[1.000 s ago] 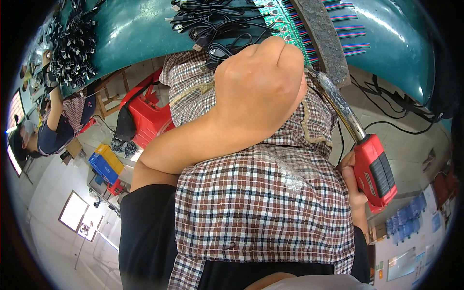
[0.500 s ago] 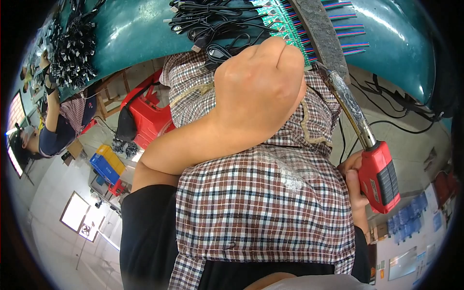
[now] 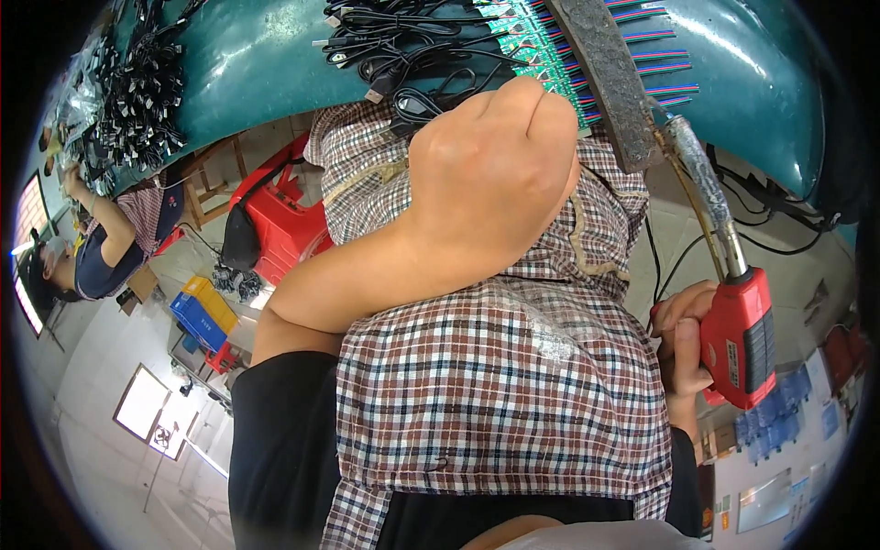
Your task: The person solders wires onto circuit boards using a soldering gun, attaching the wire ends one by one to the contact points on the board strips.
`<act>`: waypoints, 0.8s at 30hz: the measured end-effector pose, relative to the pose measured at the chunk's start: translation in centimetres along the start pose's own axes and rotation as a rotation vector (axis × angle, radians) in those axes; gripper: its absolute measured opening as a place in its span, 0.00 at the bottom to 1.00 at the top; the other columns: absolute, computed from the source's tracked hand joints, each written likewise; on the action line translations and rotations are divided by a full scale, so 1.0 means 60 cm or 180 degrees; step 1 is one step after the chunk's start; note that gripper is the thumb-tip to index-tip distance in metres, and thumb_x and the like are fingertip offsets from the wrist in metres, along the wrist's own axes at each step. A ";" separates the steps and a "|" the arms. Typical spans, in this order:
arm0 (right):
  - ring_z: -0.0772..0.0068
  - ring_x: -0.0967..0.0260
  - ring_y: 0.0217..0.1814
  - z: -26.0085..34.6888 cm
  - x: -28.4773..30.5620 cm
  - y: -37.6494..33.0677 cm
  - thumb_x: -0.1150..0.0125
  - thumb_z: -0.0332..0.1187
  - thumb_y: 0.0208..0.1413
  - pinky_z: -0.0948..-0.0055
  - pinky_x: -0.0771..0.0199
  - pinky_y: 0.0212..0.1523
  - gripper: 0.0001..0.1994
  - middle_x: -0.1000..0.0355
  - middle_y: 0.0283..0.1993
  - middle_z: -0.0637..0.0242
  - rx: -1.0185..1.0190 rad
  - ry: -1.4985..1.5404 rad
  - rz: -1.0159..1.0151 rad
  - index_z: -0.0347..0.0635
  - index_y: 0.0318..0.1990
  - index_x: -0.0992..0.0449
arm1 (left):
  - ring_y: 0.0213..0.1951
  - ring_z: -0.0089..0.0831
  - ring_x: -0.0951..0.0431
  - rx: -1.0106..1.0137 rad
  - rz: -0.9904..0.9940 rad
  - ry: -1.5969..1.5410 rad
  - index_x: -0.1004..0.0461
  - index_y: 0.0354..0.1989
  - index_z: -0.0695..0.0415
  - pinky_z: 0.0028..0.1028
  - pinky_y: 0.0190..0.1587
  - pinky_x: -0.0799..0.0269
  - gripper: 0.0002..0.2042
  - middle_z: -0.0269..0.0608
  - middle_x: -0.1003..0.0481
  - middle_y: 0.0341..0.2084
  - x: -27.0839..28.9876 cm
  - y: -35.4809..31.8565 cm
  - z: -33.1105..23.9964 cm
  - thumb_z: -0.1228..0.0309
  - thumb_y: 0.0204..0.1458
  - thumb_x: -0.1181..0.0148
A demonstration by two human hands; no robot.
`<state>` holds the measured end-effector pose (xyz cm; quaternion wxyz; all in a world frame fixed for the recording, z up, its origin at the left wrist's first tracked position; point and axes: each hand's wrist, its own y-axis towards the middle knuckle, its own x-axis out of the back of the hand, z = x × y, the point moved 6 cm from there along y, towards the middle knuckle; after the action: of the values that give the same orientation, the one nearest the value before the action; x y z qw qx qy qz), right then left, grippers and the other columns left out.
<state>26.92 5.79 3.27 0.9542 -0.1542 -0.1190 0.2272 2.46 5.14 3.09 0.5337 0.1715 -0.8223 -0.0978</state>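
Observation:
My left hand point(image 3: 495, 174) is closed in a fist, back upward, at the near end of a row of green circuit boards point(image 3: 533, 50). Its fingertips are hidden, so what they hold does not show. In my right hand point(image 3: 683, 339) is a red-handled soldering gun point(image 3: 741, 339), its metal barrel pointing up toward the table edge. The gun's front end is just right of the near end of a dark, rough bar point(image 3: 605, 82) lying along the boards. Striped multicolour wires point(image 3: 660, 66) stick out right of the bar; black USB cables point(image 3: 394, 55) lie left of the boards.
The green tabletop point(image 3: 247, 82) curves across the top. A big heap of black cables point(image 3: 142, 101) lies at far left, beside another person point(image 3: 101, 229). A red stool point(image 3: 284, 220) and blue and yellow crates point(image 3: 206, 307) stand left. Black cords point(image 3: 779, 243) hang at right.
The soldering gun has moved right, away from the boards and my left fist. My left hand stays almost still. The other person's arm at far left has shifted.

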 end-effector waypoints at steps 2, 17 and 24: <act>0.76 0.43 0.21 0.001 -0.001 0.012 0.47 0.30 0.59 0.76 0.39 0.24 0.07 0.39 0.27 0.63 0.0082 0.0192 -0.0191 0.40 0.33 0.38 | 0.19 0.34 0.29 0.0014 0.0013 0.0002 0.33 0.21 0.52 0.31 0.20 0.35 0.11 0.34 0.33 0.19 -0.003 -0.001 0.005 0.76 0.35 0.34; 0.85 0.52 0.14 0.030 0.003 0.054 0.50 0.27 0.60 0.79 0.39 0.21 0.05 0.38 0.27 0.63 0.0683 0.0433 -0.0479 0.37 0.34 0.36 | 0.19 0.34 0.29 0.0049 0.0082 -0.0146 0.32 0.22 0.53 0.32 0.21 0.34 0.11 0.35 0.33 0.20 -0.002 -0.003 0.008 0.77 0.37 0.33; 0.85 0.50 0.16 0.051 -0.013 0.089 0.51 0.25 0.61 0.78 0.38 0.23 0.05 0.37 0.29 0.62 0.1066 0.0519 -0.0370 0.33 0.42 0.34 | 0.22 0.34 0.28 0.0118 0.0427 -0.0356 0.30 0.24 0.53 0.31 0.23 0.34 0.10 0.35 0.32 0.21 0.002 -0.003 0.020 0.75 0.38 0.32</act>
<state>23.25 10.69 4.10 0.9845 -0.0040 -0.0105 0.1751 1.35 4.88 2.62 0.4891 0.1202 -0.8621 -0.0560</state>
